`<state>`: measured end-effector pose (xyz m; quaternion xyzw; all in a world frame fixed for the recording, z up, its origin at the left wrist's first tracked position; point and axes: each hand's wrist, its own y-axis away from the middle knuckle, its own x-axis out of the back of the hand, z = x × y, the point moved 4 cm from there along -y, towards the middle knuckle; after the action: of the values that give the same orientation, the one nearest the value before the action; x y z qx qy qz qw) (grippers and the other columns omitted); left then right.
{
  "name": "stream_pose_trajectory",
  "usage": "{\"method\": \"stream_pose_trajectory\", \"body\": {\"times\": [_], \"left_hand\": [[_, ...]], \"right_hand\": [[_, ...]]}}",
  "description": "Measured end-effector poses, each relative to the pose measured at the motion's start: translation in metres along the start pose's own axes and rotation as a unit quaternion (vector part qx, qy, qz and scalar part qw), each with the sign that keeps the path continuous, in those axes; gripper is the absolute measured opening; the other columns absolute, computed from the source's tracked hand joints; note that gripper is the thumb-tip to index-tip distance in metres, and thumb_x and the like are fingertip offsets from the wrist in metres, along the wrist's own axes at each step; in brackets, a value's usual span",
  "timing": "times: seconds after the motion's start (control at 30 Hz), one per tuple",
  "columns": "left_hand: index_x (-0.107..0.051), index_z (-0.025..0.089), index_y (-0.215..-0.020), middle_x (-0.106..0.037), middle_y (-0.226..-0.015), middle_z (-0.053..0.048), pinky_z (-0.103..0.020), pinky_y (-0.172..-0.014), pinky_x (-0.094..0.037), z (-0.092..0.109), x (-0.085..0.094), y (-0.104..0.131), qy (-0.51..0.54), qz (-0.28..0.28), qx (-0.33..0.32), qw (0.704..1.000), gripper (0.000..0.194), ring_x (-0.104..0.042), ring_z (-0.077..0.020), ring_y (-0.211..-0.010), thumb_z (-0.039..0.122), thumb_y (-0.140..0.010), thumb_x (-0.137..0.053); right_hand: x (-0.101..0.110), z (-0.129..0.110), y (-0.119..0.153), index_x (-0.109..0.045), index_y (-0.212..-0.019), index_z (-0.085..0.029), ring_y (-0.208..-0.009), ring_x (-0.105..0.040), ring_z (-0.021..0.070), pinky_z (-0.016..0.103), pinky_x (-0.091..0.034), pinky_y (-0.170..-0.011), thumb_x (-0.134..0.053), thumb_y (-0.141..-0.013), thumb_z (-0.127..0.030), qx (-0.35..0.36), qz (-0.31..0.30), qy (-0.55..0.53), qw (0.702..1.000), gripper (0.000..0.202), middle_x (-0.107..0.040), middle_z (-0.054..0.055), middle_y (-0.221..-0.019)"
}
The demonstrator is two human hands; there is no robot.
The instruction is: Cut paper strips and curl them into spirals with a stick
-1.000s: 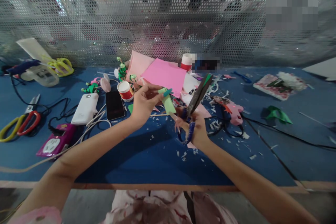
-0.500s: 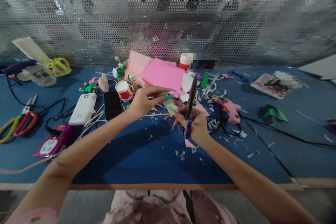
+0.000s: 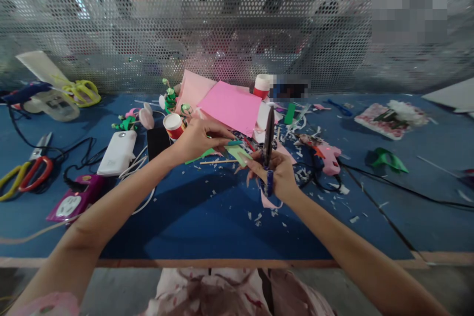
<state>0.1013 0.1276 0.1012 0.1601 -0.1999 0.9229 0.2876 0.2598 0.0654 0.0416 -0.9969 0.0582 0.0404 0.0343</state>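
Note:
A small pale green strip of paper (image 3: 239,151) spans the gap between my two hands above the blue table. Its left end is pinched by the fingertips of my left hand (image 3: 198,142), which has long teal nails. My right hand (image 3: 276,170) keeps a pair of scissors (image 3: 269,133) with dark blades pointing up and blue handles in its palm. The thumb and fingers of that same hand grip the paper's right end. Whether the blades are fully closed is hard to see. Beneath my left hand a brighter green piece (image 3: 202,156) lies near a thin wooden stick (image 3: 217,161).
Pink paper sheets (image 3: 231,107) lie behind my hands, near a red-and-white paper cup (image 3: 174,126). A pink glue gun (image 3: 328,158) with a black cord rests at right. Left are a phone (image 3: 157,142), a white power bank (image 3: 117,153) and red-yellow scissors (image 3: 36,173). Paper scraps litter the table.
My left hand has lowered slightly and moved a little left, and the green paper lies flatter between the hands. The scissors remain upright in my right hand, tilted slightly differently.

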Motion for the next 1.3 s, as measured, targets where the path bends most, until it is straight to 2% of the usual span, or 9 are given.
{"method": "stream_pose_trajectory", "body": {"times": [0.3,0.57,0.7,0.83,0.9,0.97,1.1,1.17,1.3], "left_hand": [[-0.07,0.01,-0.076,-0.068,-0.06,-0.006,-0.018,-0.051,-0.056,-0.005,0.0,0.0,0.059,-0.019,0.028,0.998,0.017,-0.065,-0.0132,-0.052,0.022,-0.065,-0.068],[-0.072,0.017,-0.081,-0.071,-0.071,-0.006,-0.019,-0.055,-0.058,-0.008,0.002,0.0,0.062,-0.062,0.022,0.996,0.02,-0.067,-0.0143,-0.057,0.024,-0.063,-0.07],[-0.072,0.015,-0.077,-0.071,-0.068,-0.006,-0.019,-0.054,-0.058,-0.007,0.003,-0.001,0.084,-0.043,0.035,0.995,0.019,-0.067,-0.0146,-0.056,0.025,-0.061,-0.071],[-0.072,0.014,-0.077,-0.07,-0.068,-0.007,-0.02,-0.054,-0.058,0.0,0.014,-0.001,0.074,0.01,0.008,0.997,0.023,-0.066,-0.0148,-0.056,0.028,-0.06,-0.073],[-0.072,0.014,-0.077,-0.07,-0.066,-0.006,-0.02,-0.053,-0.058,0.005,0.022,-0.001,0.048,0.044,-0.013,0.998,0.022,-0.066,-0.0144,-0.056,0.028,-0.061,-0.072],[-0.072,0.015,-0.075,-0.07,-0.065,-0.006,-0.02,-0.054,-0.057,0.01,0.031,0.0,0.013,0.075,-0.034,0.996,0.019,-0.066,-0.014,-0.056,0.028,-0.062,-0.072],[-0.072,0.016,-0.071,-0.07,-0.067,-0.005,-0.02,-0.056,-0.056,0.02,0.045,0.002,-0.063,0.135,-0.074,0.986,0.012,-0.066,-0.0138,-0.06,0.023,-0.061,-0.071],[-0.072,0.016,-0.07,-0.069,-0.067,-0.005,-0.02,-0.057,-0.056,0.022,0.048,0.003,-0.083,0.152,-0.081,0.982,0.011,-0.066,-0.0139,-0.061,0.022,-0.062,-0.07],[-0.072,0.016,-0.068,-0.069,-0.065,-0.004,-0.021,-0.056,-0.056,0.022,0.046,0.002,-0.09,0.131,-0.079,0.984,0.009,-0.065,-0.0142,-0.061,0.022,-0.061,-0.07]], "right_hand": [[0.009,-0.006,-0.004,-0.057,-0.058,-0.017,-0.032,-0.05,0.0102,0.022,-0.043,-0.031,-0.079,-0.047,-0.034,0.036,-0.029,0.05,0.998,0.03,-0.057,-0.003,-0.045],[0.009,-0.009,-0.008,-0.058,-0.058,-0.019,-0.033,-0.049,0.0101,0.023,-0.042,-0.03,-0.078,-0.049,-0.03,0.048,-0.049,0.074,0.995,0.025,-0.052,-0.005,-0.043],[0.011,-0.012,-0.008,-0.058,-0.059,-0.019,-0.034,-0.046,0.0088,0.024,-0.04,-0.033,-0.078,-0.047,-0.032,0.056,-0.028,0.082,0.995,0.027,-0.054,-0.004,-0.048],[0.02,-0.028,-0.007,-0.057,-0.061,-0.019,-0.044,-0.049,0.0115,0.026,-0.041,-0.044,-0.073,-0.054,-0.041,0.111,-0.045,0.157,0.98,0.028,-0.056,-0.001,-0.054],[0.027,-0.037,-0.007,-0.055,-0.062,-0.02,-0.048,-0.049,0.0125,0.027,-0.04,-0.047,-0.066,-0.062,-0.046,0.128,-0.07,0.227,0.963,0.028,-0.054,-0.001,-0.053],[0.033,-0.045,-0.009,-0.052,-0.064,-0.02,-0.047,-0.046,0.0114,0.025,-0.037,-0.046,-0.064,-0.066,-0.045,0.156,-0.086,0.329,0.927,0.028,-0.051,-0.001,-0.053],[0.039,-0.053,-0.013,-0.043,-0.059,-0.02,-0.048,-0.044,0.0121,0.025,-0.033,-0.05,-0.059,-0.068,-0.046,0.232,-0.069,0.537,0.808,0.032,-0.05,0.0,-0.053],[0.038,-0.052,-0.014,-0.041,-0.059,-0.02,-0.048,-0.044,0.0129,0.025,-0.031,-0.05,-0.055,-0.071,-0.048,0.257,-0.063,0.587,0.765,0.033,-0.05,0.001,-0.052],[0.034,-0.048,-0.014,-0.042,-0.059,-0.02,-0.05,-0.048,0.0153,0.025,-0.031,-0.05,-0.047,-0.074,-0.052,0.285,-0.041,0.624,0.726,0.035,-0.053,0.004,-0.054]]}}
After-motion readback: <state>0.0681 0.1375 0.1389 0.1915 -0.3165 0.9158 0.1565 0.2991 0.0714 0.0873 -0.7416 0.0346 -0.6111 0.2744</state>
